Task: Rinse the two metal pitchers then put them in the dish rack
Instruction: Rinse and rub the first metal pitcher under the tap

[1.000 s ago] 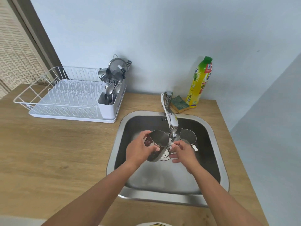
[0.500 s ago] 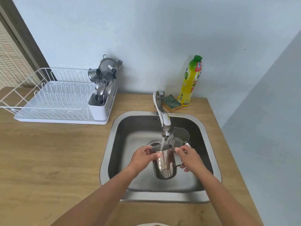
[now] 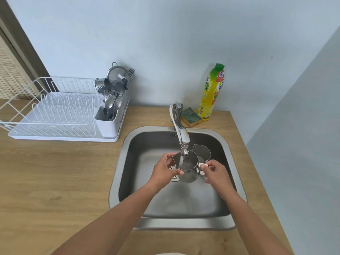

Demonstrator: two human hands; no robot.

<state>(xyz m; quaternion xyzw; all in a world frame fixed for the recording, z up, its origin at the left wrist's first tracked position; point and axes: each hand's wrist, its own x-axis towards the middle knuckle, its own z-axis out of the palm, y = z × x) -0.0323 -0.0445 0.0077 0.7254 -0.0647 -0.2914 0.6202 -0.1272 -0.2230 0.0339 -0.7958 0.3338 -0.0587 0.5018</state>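
Observation:
I hold one metal pitcher (image 3: 187,169) upright over the steel sink (image 3: 128,181), right under the tap spout (image 3: 184,144). My left hand (image 3: 162,171) wraps its left side near the pouring lip. My right hand (image 3: 215,173) grips its handle on the right. Water sits inside the pitcher. The second metal pitcher (image 3: 202,152) stands in the sink just behind and to the right, untouched. The white dish rack (image 3: 55,115) sits on the counter to the left of the sink, with bare plate slots.
The rack's cutlery holder (image 3: 110,115) is full of spoons, forks, a strainer and a small cup. A green-yellow sponge (image 3: 191,116) and a dish soap bottle (image 3: 211,92) stand behind the tap. Wooden counter (image 3: 55,181) stretches left. A wall closes the right side.
The held pitcher went from tilted toward me to upright under the spout. My right hand moved from the tap area to the pitcher's handle. The head camera shifted slightly.

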